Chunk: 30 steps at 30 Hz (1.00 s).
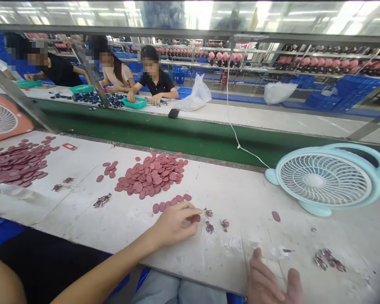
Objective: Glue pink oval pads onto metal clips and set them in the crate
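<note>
My left hand [175, 224] is over the white table with its thumb and forefinger closed on a dark red oval disc [195, 218]. Right beside its fingertips lie a few small brown-and-white pieces [224, 223]. A short row of similar discs [162, 206] lies just behind that hand, in front of a big heap of them [150, 175]. Near the table's front edge, my right hand [267, 280] has its fingers apart and nothing visible in them. Just beyond it is a white glue-like patch [280, 252] with a thin dark tip on it.
A light blue fan [324, 179] stands at the right, its white cord [237, 141] running upward. More brown pieces [329, 259] and a single disc [275, 216] lie at right. Another disc heap [15, 162] is at left. Beyond a green belt [145, 131], several people sit working.
</note>
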Available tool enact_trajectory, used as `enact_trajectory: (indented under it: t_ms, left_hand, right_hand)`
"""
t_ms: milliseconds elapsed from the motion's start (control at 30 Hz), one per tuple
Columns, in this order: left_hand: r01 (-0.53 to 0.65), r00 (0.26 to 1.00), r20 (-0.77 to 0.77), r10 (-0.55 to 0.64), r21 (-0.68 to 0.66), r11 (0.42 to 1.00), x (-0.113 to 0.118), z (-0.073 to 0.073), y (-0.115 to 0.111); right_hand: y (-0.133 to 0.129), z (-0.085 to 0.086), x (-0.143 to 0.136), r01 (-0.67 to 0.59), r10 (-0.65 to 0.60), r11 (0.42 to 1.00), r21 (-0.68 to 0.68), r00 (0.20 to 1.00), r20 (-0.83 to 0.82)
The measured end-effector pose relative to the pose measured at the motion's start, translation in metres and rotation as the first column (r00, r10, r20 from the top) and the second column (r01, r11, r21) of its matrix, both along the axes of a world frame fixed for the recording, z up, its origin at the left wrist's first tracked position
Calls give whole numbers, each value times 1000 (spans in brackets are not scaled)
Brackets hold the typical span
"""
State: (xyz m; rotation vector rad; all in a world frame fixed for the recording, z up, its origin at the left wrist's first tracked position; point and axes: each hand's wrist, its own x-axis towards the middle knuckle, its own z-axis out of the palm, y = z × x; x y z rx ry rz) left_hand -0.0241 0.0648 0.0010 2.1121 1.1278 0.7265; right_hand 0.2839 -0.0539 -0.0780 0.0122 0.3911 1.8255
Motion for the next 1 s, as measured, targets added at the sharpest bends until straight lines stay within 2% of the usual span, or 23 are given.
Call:
enact_trajectory:
  t_ms: [33, 67, 100, 133, 167, 200, 267, 333, 367, 433, 500, 567, 667, 800, 900, 1000]
  left_hand:
    - [-14, 985, 168, 41, -161, 987, -5, 3, -5]
    - [14, 929, 351, 119, -353, 936, -9, 3, -12]
    - [83, 837, 499, 227, -524, 848, -13, 1, -18]
    - [168, 738, 586, 333, -639, 751, -15, -3, -25]
    - [236, 665, 622, 413, -700, 675, -16, -7, -33]
    - [276, 616, 632, 470, -732, 623, -16, -13, -40]
    - [292, 570, 626, 532, -759, 582, -14, -22, -52]
    - [310, 511, 616, 599, -782, 540, -9, -29, -62]
    - [324, 474, 612, 633, -790, 521, -6, -31, -66]
    - [368, 396, 605, 691, -794, 484, 1, -34, -73]
    - [421, 333, 592, 734, -790, 446, 8, -35, -80]
    - [451, 304, 570, 763, -792, 412, 15, -37, -87]
    - [443, 295, 536, 791, -810, 384, 21, -38, -95]
    - [429, 327, 508, 797, -831, 353, 18, -39, -99]
    - [460, 346, 559, 753, -801, 383, 12, -39, -99]
    - [491, 352, 591, 726, -777, 394, 10, -38, -99]
  right_hand:
    - [7, 0, -1, 9, -7, 1000, 14, 993, -121]
    - [15, 0, -2, 20, -18, 1000, 7, 980, -199]
    - [23, 2, -4, 29, -32, 999, -18, 971, -239]
    - [30, 5, -5, 34, -46, 998, -53, 967, -250]
    - [35, 9, -7, 45, -66, 995, -90, 968, -241]
    - [38, 14, -9, 62, -85, 991, -116, 973, -212]
    - [39, 26, -18, 98, -110, 985, -144, 991, -74]
    - [32, 37, -30, 145, -116, 979, -144, 973, 198]
    - [26, 42, -38, 148, -92, 980, -131, 929, 357]
    - [16, 49, -54, 90, -7, 991, -100, 779, 628]
    - [7, 56, -70, 23, 47, 997, -78, 625, 779]
    - [3, 64, -88, 17, 48, 998, -66, 523, 851]
    - [1, 77, -112, 87, 31, 993, -77, 443, 896]
    - [3, 85, -127, 159, 50, 979, -128, 422, 905]
    - [4, 81, -123, 179, 30, 978, -112, 408, 912]
    - [3, 75, -117, 144, -26, 989, -29, 369, 929]
